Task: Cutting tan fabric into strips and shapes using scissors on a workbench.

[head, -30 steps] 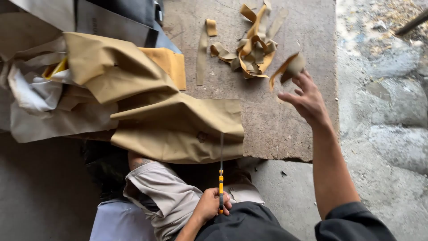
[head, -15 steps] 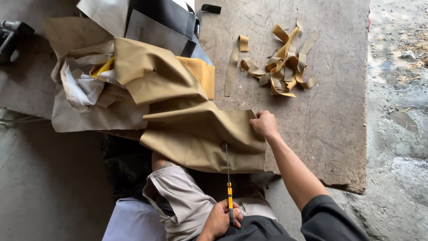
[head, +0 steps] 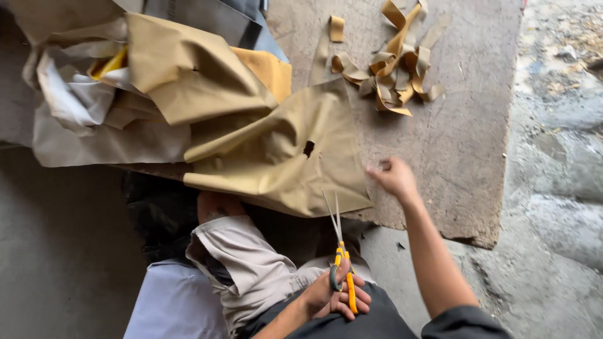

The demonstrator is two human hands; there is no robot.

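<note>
My left hand (head: 333,298) rests on my lap and grips a pair of yellow-handled scissors (head: 339,251), blades slightly apart and pointing up at the near edge of a tan fabric sheet (head: 282,157). The sheet has a small dark hole in it and lies crumpled over a worn brown board (head: 452,144). My right hand (head: 394,177) hovers over the board just right of the sheet's edge, fingers curled closed, with nothing clearly in them. A pile of cut tan strips (head: 392,69) lies on the board's far part.
More tan, white and grey fabric (head: 107,107) is heaped at the left. My bent knee in light trousers (head: 245,263) sits below the board. Rough stone ground (head: 559,157) runs along the right, bare concrete (head: 56,251) at the left.
My right hand held a strip near the pile, then touched the sheet's edge, and is now drawn back off it. The tan sheet lies further right on the board. The scissors stayed on my lap.
</note>
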